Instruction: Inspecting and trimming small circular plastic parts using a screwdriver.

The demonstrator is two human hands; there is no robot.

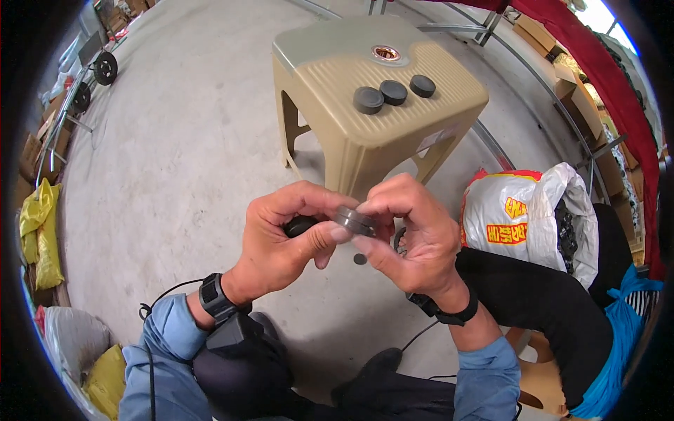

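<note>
Between the fingertips of both hands is a dark grey round cap-like piece (pixel 355 221), tilted, with a shiny rim. My left hand (pixel 281 235) pinches its left side with thumb and forefinger, and a second black round piece (pixel 300 225) is tucked in its palm. At the other side my right hand (pixel 414 235) grips the piece with thumb and fingers. Part of another dark curved item (pixel 400 241) shows within the right hand; I cannot make out what it is. Beyond my hands, three black round pieces (pixel 394 92) lie on a beige plastic stool (pixel 330 84).
A white sack (pixel 491 203) of black pieces stands open at the right, beside a person's black-clad leg (pixel 547 295). A small dark disc (pixel 359 259) is on the grey floor (pixel 175 140). Metal rails (pixel 519 77) and cardboard boxes (pixel 583 105) line the right; a wheeled cart (pixel 88 84) stands far left.
</note>
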